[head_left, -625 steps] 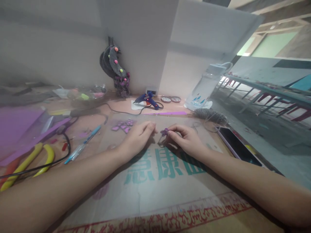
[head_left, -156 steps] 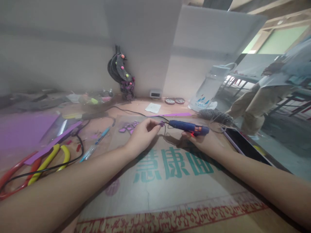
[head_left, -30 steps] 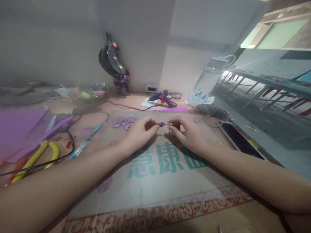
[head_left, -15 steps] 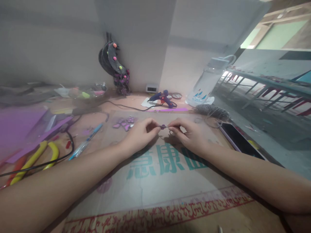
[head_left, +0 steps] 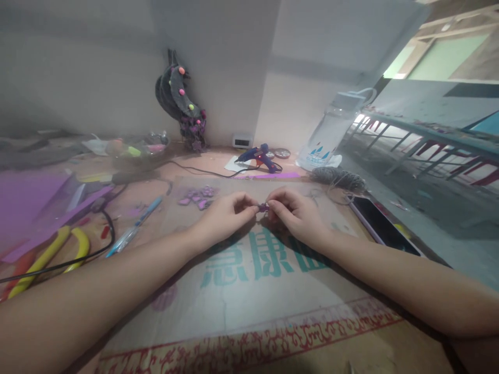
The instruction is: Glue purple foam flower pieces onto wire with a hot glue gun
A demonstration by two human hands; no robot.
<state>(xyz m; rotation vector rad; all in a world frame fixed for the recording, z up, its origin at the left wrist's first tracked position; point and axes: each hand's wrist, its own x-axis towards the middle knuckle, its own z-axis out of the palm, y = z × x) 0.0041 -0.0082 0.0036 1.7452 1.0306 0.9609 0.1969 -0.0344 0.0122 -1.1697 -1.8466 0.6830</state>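
Observation:
A small dark purple piece (head_left: 263,207) is pinched between my two hands, above the printed board (head_left: 234,317). My left hand (head_left: 230,213) grips its left side with thumb and forefinger. From the other side, the fingertips of my right hand (head_left: 292,210) close on it; they partly hide it. Its exact shape is too small to make out. Several purple and grey cut-out pieces (head_left: 198,196) lie on the board just beyond my left hand.
Behind my hands lies a blue glue gun (head_left: 259,157) with its cord. At right are a water bottle (head_left: 325,132), grey yarn (head_left: 339,178) and a phone (head_left: 384,226). Yellow-handled pliers (head_left: 47,259), a pen (head_left: 134,227) and purple sheets (head_left: 31,208) lie left. A decorated grey crescent (head_left: 175,96) leans on the wall.
My right hand has moved slightly left, its fingers now closer to my left hand and over more of the purple piece. The view has shifted slightly.

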